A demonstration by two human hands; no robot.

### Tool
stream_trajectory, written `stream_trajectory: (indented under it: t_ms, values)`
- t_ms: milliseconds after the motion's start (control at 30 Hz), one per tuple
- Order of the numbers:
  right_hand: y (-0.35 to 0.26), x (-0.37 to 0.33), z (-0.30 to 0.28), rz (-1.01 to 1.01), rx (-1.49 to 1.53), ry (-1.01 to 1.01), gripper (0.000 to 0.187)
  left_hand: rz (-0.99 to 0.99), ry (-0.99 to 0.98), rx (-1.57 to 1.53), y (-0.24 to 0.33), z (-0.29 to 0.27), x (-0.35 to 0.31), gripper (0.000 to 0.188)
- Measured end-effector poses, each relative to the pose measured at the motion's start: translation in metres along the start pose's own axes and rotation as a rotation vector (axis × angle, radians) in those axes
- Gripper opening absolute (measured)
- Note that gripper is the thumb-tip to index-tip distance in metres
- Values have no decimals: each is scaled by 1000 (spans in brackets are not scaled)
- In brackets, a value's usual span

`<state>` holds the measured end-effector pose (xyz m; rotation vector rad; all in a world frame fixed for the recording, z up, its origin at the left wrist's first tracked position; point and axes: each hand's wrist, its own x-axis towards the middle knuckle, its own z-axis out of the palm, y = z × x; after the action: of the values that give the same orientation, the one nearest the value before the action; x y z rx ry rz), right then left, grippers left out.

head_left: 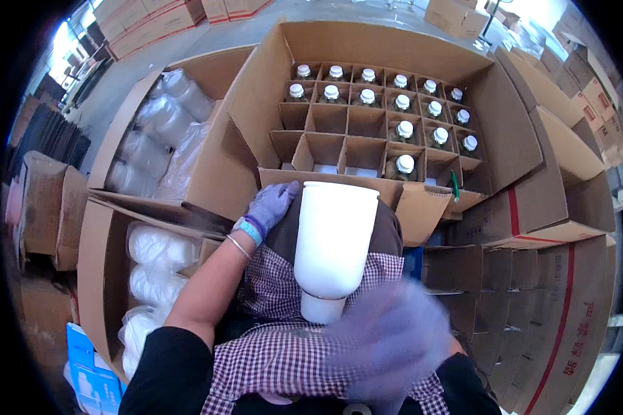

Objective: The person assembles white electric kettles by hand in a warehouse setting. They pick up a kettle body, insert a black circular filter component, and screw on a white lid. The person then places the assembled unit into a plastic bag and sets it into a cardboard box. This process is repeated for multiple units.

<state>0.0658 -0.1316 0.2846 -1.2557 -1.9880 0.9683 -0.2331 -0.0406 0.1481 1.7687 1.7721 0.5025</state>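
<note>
On my lap, in the middle of the head view, a tall white tapering vessel (337, 242) lies with its wide end away from me and a narrow collar near me. My left hand (271, 206), in a purple glove, rests at my knee beside the carton's near edge, fingers laid out and holding nothing visible. Close to the vessel's narrow end, my right hand (391, 339) is gloved too and smeared by motion, so its fingers cannot be read. Ahead stands a divided cardboard carton (387, 43) with several white-capped bottles (404, 130) in its cells; some near-left cells hold no bottle.
At the left, one open carton (204, 162) holds plastic-wrapped clear items; a nearer carton (97, 277) holds white wrapped ones. Cardboard dividers (488, 283) and another carton (533, 214) stand at the right. A green item (455, 185) sits at the main carton's near right edge.
</note>
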Motion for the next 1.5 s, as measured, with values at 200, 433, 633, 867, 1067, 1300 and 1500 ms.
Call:
stream_trajectory:
  t_ms: [200, 433, 633, 867, 1067, 1300, 1500]
  values:
    - [52, 63, -31, -313, -39, -83, 34, 448, 360, 145, 54, 16, -2, 43]
    - [-134, 12, -65, -1154, -290, -469, 51, 510, -697, -1009, 131, 19, -71, 36]
    - [-126, 5, -63, -845, -10, -616, 54, 178, -222, -788, 164, -30, -145, 41]
    - [-33, 13, -31, -117, -187, -281, 74, 148, -373, -792, 128, -17, -193, 84]
    - [-26, -4, -33, -632, -236, -467, 57, 133, -467, -696, 132, -31, -180, 86]
    - [-68, -4, -44, -615, 90, -420, 70, 193, -672, -1048, 124, -42, -182, 80]
    - [7, 13, -16, 469, 450, -302, 30, 151, -110, -791, 131, 13, -208, 78]
